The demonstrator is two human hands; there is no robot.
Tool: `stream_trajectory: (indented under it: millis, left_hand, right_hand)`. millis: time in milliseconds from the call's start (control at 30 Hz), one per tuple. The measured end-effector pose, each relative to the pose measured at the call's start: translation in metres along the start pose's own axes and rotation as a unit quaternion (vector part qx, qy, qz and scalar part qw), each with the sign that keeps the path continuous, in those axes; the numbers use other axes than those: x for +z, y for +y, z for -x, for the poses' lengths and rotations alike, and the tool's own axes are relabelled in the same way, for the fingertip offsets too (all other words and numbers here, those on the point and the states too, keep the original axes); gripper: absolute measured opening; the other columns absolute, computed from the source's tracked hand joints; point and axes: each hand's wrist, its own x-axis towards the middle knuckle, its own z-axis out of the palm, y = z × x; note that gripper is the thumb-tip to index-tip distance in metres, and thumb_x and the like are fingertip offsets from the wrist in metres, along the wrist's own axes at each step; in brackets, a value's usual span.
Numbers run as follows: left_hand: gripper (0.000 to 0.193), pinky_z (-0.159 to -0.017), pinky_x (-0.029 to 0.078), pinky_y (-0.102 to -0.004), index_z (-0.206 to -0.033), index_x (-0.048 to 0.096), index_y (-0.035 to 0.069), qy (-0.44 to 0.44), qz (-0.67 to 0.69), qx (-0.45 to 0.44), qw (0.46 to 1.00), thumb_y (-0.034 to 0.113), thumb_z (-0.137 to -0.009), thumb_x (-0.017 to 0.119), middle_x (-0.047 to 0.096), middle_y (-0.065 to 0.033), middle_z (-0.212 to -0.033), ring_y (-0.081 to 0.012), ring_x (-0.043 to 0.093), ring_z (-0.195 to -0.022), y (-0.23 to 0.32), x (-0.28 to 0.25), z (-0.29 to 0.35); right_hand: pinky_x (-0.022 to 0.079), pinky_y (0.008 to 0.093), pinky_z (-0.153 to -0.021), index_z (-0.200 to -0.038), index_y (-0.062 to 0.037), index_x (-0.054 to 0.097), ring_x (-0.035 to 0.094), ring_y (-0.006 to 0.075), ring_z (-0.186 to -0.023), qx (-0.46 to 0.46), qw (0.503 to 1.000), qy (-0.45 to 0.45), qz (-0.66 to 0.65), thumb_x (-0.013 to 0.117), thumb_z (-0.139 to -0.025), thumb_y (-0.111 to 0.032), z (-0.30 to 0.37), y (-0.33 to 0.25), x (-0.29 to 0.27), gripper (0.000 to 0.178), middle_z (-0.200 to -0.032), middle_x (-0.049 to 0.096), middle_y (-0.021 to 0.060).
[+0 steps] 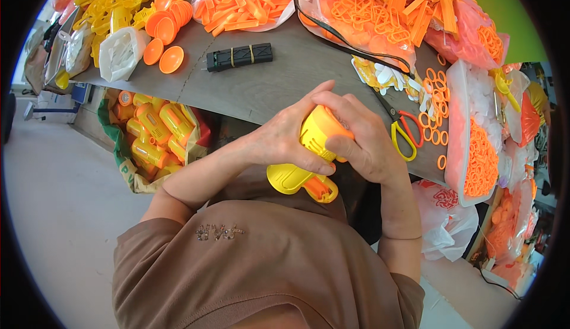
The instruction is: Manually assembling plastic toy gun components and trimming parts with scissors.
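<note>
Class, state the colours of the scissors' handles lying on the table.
The scissors have one red handle and one yellow handle, seen best in the head view.

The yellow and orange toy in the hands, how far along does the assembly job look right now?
Done: a sack on the floor holds many finished-looking yellow and orange toys. In hand: the left hand and right hand both grip one yellow and orange toy over the lap. Left: the table carries bags of orange parts, orange cups and loose orange rings.

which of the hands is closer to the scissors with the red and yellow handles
Right. The right hand grips the yellow and orange plastic toy just beside the scissors; the left hand sits farther off, across the toy.
</note>
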Motion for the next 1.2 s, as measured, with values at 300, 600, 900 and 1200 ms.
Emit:
stream_trajectory:
  millis: [300, 600, 900, 1200]
  left_hand:
    - [0.056, -0.083, 0.047, -0.0288, -0.116, 0.054, -0.004, 0.179, 0.075, 0.032, 0.980, 0.012, -0.068, 0.077, 0.062, -0.0100, -0.101, -0.0145, 0.059, -0.093, 0.003, -0.016, 0.023]
    - [0.044, -0.075, 0.048, -0.0278, -0.106, 0.057, -0.004, 0.142, 0.254, 0.014, 0.956, 0.011, -0.069, 0.073, 0.062, -0.0095, -0.095, -0.0151, 0.059, -0.085, -0.009, -0.016, 0.024]
    - [0.048, -0.080, 0.047, -0.0295, -0.110, 0.055, -0.006, 0.177, 0.060, 0.030, 0.982, 0.016, -0.070, 0.073, 0.060, -0.0120, -0.100, -0.0165, 0.057, -0.091, 0.001, -0.024, 0.015]
    - [0.030, -0.070, 0.048, -0.0360, -0.098, 0.067, 0.003, 0.347, -0.435, 0.120, 0.822, 0.023, -0.075, 0.073, 0.062, -0.0128, -0.087, -0.0273, 0.060, -0.079, -0.002, -0.142, -0.017]
  right_hand:
    - [0.043, 0.0297, -0.072, -0.111, 0.0008, 0.049, 0.052, 0.0167, -0.081, -0.064, 0.932, 0.306, -0.181, 0.049, -0.090, -0.031, -0.002, 0.028, 0.022, 0.039, -0.091, 0.054, 0.0101]
    - [0.041, 0.0297, -0.076, -0.106, 0.0054, 0.050, 0.051, 0.0183, -0.084, -0.079, 0.920, 0.371, -0.096, 0.039, -0.090, -0.037, 0.005, 0.027, 0.057, 0.047, -0.097, 0.053, 0.0135]
    - [0.042, 0.0263, -0.072, -0.111, 0.0024, 0.048, 0.053, 0.0147, -0.082, -0.062, 0.897, 0.392, -0.196, 0.043, -0.091, -0.039, -0.014, 0.044, 0.059, 0.046, -0.092, 0.055, 0.0104]
    - [0.044, 0.0250, -0.072, -0.112, 0.0017, 0.048, 0.056, 0.0131, -0.081, -0.035, 0.856, 0.393, -0.334, 0.040, -0.095, -0.034, -0.013, 0.058, 0.043, 0.040, -0.091, 0.057, 0.0087]
